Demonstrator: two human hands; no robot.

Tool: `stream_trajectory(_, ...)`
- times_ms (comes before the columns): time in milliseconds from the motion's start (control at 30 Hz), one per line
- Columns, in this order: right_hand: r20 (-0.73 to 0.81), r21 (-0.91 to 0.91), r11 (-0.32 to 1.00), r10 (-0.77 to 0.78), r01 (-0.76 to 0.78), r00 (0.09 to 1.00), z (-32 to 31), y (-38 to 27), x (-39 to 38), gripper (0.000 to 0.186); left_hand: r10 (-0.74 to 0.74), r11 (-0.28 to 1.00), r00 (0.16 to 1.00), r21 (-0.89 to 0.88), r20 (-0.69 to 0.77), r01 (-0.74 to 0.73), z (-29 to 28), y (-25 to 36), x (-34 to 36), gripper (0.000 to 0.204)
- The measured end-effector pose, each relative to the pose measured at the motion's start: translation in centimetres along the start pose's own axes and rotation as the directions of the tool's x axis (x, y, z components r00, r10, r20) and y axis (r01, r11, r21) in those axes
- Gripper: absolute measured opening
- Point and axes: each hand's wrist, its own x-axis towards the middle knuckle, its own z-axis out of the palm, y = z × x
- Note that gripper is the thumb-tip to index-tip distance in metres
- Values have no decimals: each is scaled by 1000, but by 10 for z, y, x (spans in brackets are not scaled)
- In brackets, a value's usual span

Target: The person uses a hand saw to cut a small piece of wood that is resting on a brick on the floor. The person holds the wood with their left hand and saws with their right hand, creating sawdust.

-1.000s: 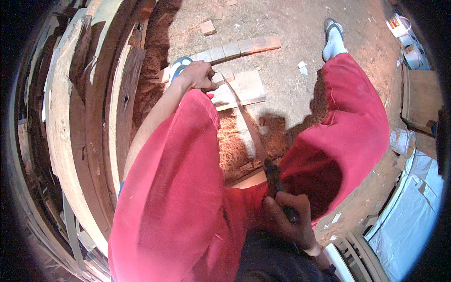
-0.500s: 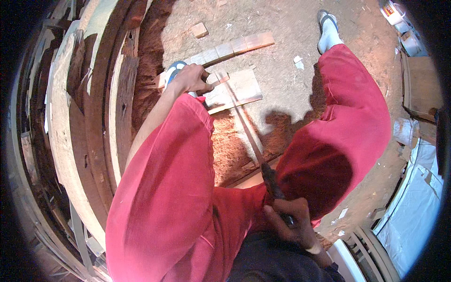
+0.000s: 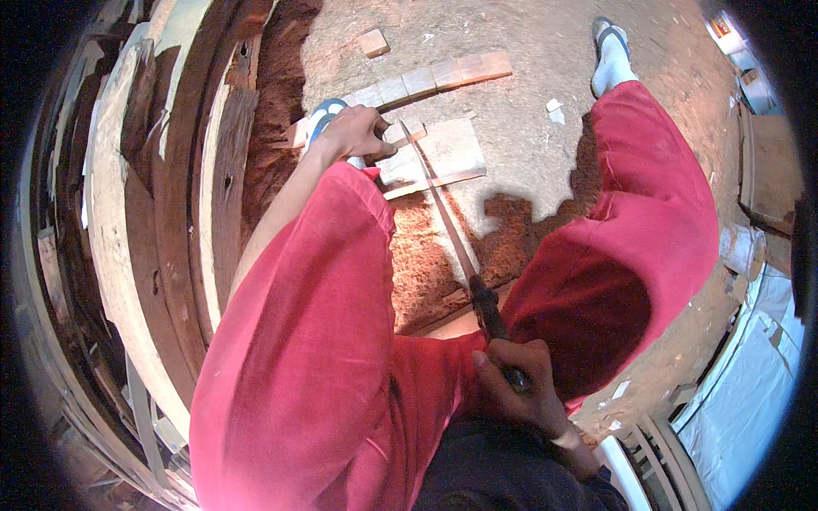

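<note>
My right hand (image 3: 524, 379) is wrapped round the black handle of a handsaw (image 3: 450, 223), close to my lap. The saw's long, narrow blade slants up and left across a pale wooden board (image 3: 460, 152) on the ground. Its far end crosses a small wood strip (image 3: 409, 134) on top of that board. With bent fingers, my left hand (image 3: 360, 134) grips the strip's left end beside the blade. A sandalled foot (image 3: 322, 115) is partly hidden behind this hand. How deep the blade sits in the wood is too small to tell.
Beyond the board lies a row of wood blocks (image 3: 417, 83), with one loose block (image 3: 373, 43) farther off. Old timbers (image 3: 128, 213) are stacked along the left. Reddish sawdust (image 3: 417, 255) covers the ground between my legs. White buckets (image 3: 728, 38) stand at the far right.
The saw and my right hand have moved slightly forward, so the blade reaches farther past the strip. My left hand keeps its hold. The whole view has shifted a little.
</note>
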Motion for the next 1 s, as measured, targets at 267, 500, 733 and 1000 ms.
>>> stream_trajectory(267, 268, 26, 966, 241, -258, 933, -19, 10, 2, 38, 21, 999, 999, 26, 25, -21, 0, -4, 1, 55)
stream_trajectory(500, 286, 38, 927, 347, -372, 893, -10, 0, 3, 33, 21, 999, 999, 45, 48, -23, -6, 2, -5, 48)
stream_trajectory(733, 285, -48, 955, 293, -292, 912, -10, 3, 10, 38, 62, 997, 998, 47, 9, -62, 5, -9, 4, 53)
stream_trajectory(1000, 51, 0, 996, 84, -85, 995, 0, -1, 10, 39, 53, 997, 998, 60, 14, -54, 0, -3, 1, 55)
